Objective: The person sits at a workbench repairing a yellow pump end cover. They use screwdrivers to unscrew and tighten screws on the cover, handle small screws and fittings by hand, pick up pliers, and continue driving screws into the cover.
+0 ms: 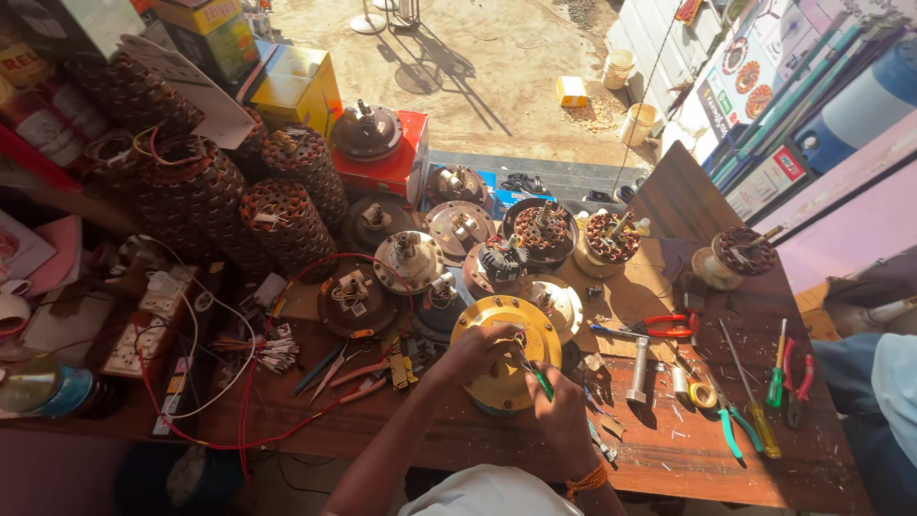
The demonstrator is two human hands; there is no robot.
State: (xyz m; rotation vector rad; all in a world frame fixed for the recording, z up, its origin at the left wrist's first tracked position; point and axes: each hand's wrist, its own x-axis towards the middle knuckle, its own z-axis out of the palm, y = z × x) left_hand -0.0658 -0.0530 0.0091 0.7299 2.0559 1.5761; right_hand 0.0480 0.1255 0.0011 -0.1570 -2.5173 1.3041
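Observation:
A round yellow motor housing (478,330) lies flat on the wooden workbench (669,449) in front of me. My left hand (475,352) rests on its near side with the fingers curled at the hub in the middle. My right hand (559,406) grips a green-handled tool (542,382) whose tip points into the same hub. An orange band circles my right wrist.
Several fan motors and copper-wound stators (287,215) crowd the back of the bench. Red-handled pliers (659,326), a hammer (638,371), tape roll (702,394) and screwdrivers (776,375) lie to the right. Power strips (138,334) and red wires sit left. A person's arm (874,382) shows at the right edge.

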